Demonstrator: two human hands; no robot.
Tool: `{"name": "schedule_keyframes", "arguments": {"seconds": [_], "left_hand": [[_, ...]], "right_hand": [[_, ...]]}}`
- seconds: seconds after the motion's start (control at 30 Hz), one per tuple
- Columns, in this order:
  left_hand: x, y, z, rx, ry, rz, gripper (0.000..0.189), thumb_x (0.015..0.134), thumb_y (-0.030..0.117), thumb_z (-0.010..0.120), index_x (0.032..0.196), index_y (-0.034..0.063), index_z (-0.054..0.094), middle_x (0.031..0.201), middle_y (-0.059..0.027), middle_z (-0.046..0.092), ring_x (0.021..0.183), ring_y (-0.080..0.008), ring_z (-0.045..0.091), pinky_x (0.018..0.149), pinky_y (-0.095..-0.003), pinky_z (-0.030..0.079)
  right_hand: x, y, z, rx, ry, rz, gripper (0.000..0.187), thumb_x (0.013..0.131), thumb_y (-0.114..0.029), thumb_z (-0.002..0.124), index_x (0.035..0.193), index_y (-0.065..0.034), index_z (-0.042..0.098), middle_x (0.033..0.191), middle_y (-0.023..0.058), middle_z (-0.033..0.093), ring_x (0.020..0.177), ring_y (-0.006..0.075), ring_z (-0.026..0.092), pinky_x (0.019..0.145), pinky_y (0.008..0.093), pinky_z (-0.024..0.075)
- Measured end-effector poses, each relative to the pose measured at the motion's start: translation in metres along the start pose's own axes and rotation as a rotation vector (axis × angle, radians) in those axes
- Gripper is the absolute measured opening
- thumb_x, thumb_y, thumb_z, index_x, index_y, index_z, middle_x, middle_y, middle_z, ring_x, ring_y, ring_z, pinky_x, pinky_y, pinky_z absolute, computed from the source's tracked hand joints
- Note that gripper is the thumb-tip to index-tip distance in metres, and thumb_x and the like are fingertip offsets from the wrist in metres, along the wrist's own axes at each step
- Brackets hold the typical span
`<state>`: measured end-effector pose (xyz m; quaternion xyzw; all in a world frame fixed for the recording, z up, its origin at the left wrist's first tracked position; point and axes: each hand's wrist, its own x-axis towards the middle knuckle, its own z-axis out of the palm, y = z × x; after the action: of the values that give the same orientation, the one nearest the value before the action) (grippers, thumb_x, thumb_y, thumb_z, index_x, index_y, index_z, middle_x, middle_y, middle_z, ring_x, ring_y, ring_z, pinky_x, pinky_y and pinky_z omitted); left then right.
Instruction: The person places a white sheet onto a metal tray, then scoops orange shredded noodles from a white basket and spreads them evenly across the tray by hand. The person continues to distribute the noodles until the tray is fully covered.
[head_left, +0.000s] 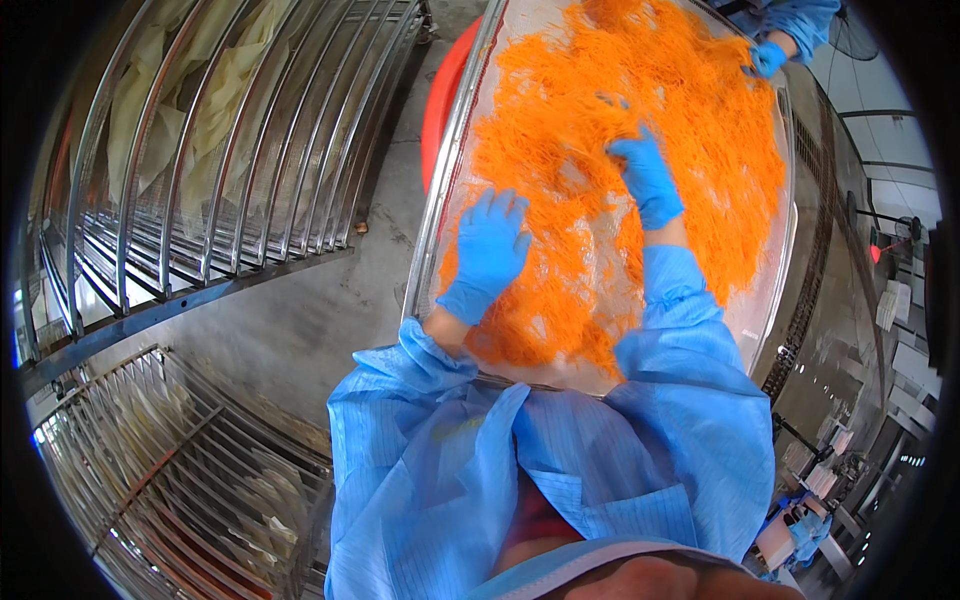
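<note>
A wide mesh tray (754, 315) with a metal frame lies before me, spread with thin orange shreds (697, 142) that look like shredded carrot. My left hand (489, 244), in a blue glove, is held palm down over the tray's left side with its fingers extended and nothing in them. Farther right and forward, my gloved right hand (649, 176) has its fingers curled into a raised, blurred clump of shreds. Its fingertips are partly hidden there. A small blue patch shows among the shreds just beyond it; what it belongs to is unclear.
At the tray's far right corner, a co-worker's gloved hand (766, 58) touches the shreds. A red round container (442, 105) shows under the tray's left edge. Metal racks (217, 150) with pale sheets stand at left, another rack (195, 480) at lower left. Concrete floor (300, 322) lies between.
</note>
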<state>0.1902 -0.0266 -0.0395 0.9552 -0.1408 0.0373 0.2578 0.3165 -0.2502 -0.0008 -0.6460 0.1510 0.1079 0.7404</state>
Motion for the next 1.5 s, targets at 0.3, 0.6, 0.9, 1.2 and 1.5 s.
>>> {"name": "schedule_keyframes", "arguments": {"seconds": [0.3,0.6,0.9,1.2,1.5], "left_hand": [[-0.022,-0.001,-0.004,-0.030,0.086,-0.048,0.039,0.077,0.022,0.062,0.113,0.0085,0.059,0.122,-0.0118,0.053,0.114,-0.0368,0.046,0.094,-0.0443,0.040],[-0.050,0.002,-0.001,-0.076,0.147,-0.049,0.015,0.074,0.015,0.065,0.085,0.0051,0.065,0.114,-0.0116,0.059,0.110,-0.0367,0.050,0.091,-0.0451,0.042],[-0.078,0.024,-0.001,-0.068,0.056,-0.070,0.028,0.075,0.014,0.064,0.103,0.0094,0.064,0.117,-0.0099,0.056,0.112,-0.0361,0.048,0.091,-0.0452,0.041],[-0.108,0.027,-0.013,-0.112,0.103,-0.115,0.030,0.076,0.014,0.063,0.106,0.0106,0.063,0.119,-0.0092,0.055,0.113,-0.0359,0.047,0.092,-0.0436,0.040],[-0.122,0.032,-0.004,-0.104,0.136,-0.095,0.034,0.074,0.014,0.064,0.107,0.0094,0.060,0.119,-0.0087,0.053,0.113,-0.0330,0.046,0.091,-0.0435,0.038]], "right_hand": [[-0.033,0.053,-0.001,-0.168,-0.204,0.079,0.040,0.076,-0.002,0.056,0.115,-0.0032,0.055,0.103,0.0045,0.061,0.087,0.0140,0.057,0.070,0.0266,0.0467],[-0.088,0.086,-0.034,-0.413,-0.416,0.135,0.035,0.079,-0.007,0.059,0.114,-0.0063,0.059,0.088,0.0000,0.060,0.075,0.0087,0.054,0.066,0.0253,0.0463],[-0.134,0.064,-0.030,-0.180,-0.454,0.106,0.050,0.076,0.000,0.053,0.125,-0.0085,0.052,0.121,0.0074,0.055,0.097,0.0123,0.055,0.086,0.0283,0.0460],[-0.101,0.041,-0.004,-0.710,-0.618,-0.016,0.058,0.076,-0.009,0.059,0.132,-0.0165,0.046,0.126,0.0120,0.052,0.107,0.0264,0.055,0.091,0.0381,0.0444],[0.042,0.070,0.065,-1.327,0.160,-0.554,0.054,0.068,-0.024,0.070,0.119,-0.0117,0.056,0.101,0.0164,0.063,0.090,0.0322,0.061,0.080,0.0420,0.0481]]}}
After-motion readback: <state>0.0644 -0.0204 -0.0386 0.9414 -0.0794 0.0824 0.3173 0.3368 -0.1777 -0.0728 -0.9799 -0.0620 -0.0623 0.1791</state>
